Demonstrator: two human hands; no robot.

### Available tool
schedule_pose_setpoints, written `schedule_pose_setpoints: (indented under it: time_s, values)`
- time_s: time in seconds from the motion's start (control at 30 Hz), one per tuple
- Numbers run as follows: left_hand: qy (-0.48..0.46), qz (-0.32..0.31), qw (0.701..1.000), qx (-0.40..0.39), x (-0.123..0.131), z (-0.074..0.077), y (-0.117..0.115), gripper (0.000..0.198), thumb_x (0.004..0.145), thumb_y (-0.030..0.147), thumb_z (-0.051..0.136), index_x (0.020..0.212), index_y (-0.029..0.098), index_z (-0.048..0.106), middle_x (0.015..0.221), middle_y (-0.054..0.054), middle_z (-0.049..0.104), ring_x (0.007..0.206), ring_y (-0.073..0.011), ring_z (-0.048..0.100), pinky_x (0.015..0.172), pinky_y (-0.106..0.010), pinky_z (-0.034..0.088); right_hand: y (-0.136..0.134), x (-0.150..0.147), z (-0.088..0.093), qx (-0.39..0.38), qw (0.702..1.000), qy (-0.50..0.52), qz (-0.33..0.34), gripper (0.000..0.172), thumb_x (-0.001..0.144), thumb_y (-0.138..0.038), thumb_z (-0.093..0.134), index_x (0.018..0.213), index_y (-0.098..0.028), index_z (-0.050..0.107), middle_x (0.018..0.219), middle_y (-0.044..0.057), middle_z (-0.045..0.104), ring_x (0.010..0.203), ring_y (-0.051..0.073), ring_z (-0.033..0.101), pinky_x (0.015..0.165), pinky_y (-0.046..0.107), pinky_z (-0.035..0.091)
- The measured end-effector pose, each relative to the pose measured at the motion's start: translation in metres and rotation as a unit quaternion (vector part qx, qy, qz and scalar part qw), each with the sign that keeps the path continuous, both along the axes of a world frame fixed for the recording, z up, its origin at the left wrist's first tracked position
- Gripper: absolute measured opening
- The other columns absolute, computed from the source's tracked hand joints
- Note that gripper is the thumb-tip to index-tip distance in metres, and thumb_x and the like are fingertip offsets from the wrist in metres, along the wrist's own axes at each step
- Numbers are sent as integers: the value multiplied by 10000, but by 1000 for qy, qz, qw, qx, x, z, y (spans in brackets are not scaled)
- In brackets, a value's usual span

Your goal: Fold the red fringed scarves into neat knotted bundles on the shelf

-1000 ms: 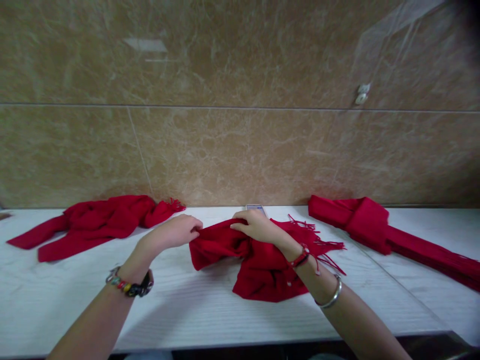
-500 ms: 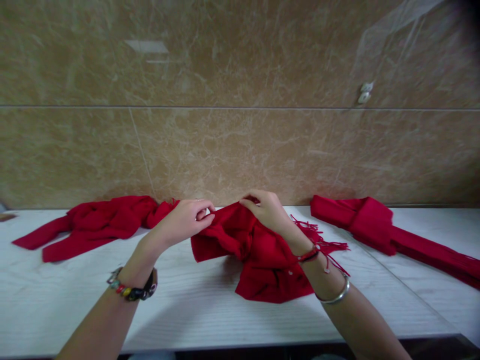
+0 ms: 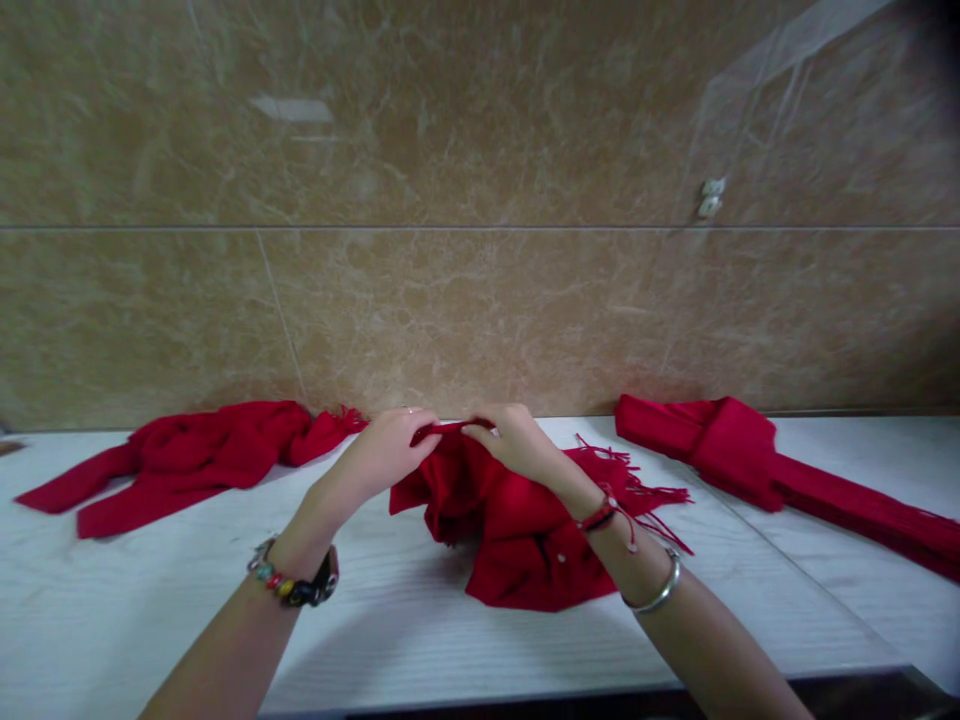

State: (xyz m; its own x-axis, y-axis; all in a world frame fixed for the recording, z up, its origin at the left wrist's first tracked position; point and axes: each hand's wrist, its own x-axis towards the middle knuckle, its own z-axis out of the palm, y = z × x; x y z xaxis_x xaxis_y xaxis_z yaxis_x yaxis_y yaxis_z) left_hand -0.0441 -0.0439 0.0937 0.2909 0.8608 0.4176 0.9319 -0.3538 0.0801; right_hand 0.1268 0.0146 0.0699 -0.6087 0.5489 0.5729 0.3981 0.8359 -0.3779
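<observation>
Between my hands is a red fringed scarf, bunched up, with its upper edge raised off the white table. My left hand pinches that edge on the left, thumb against fingers. My right hand grips the same edge a short way to the right. Below the hands the cloth hangs in loose folds, and its lower part rests on the table. Tassels spread out to the right, behind my right wrist. The inside of the folds is in shadow.
A second red scarf lies loosely twisted at the left. At the right another red scarf lies knotted, its tail reaching the picture's edge. The white wood-grain table meets a brown marble-look wall, which carries a small white fitting.
My hands have come closer together along the scarf's edge. The left one moved right, and the raised cloth between them is gathered more tightly. The view has shifted slightly.
</observation>
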Motion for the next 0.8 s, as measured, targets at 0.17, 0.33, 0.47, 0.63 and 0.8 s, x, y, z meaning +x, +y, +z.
schedule_pose_setpoints:
  time_s: [0.17,0.33,0.47,0.63,0.8]
  values:
    - [40,25,995,-91,-18,0,3,218,774,223,442,806,172,652,828,-57,671,738,-173,599,660,-243,417,4,8,10,22,996,26,-78,133,791,-160,525,734,-151,645,719,46,671,639,127,576,598,221,387]
    - [62,86,990,-88,-34,5,1,210,759,237,460,806,188,659,815,-53,676,766,-180,607,684,-241,421,18,28,16,31,986,72,-145,139,773,-129,519,731,-157,648,704,34,666,648,129,582,605,221,396]
    - [53,100,993,-12,-29,16,-6,285,795,235,374,835,164,647,866,-74,666,798,-187,597,743,-271,421,23,38,17,25,986,82,-144,111,761,-165,539,787,-151,645,722,40,658,657,137,587,624,240,428]
    - [10,47,999,-9,-13,20,-7,289,736,158,367,834,165,639,849,-43,654,798,-167,582,762,-260,420,3,10,3,42,998,36,22,470,699,-292,646,1122,-123,529,1075,125,597,969,190,555,827,310,424]
    - [37,45,998,9,-15,16,-2,276,728,129,355,766,150,627,806,-62,629,778,-177,566,743,-274,415,-6,-24,-13,14,999,-21,22,239,766,-183,560,996,-139,605,950,97,656,865,179,598,754,274,436]
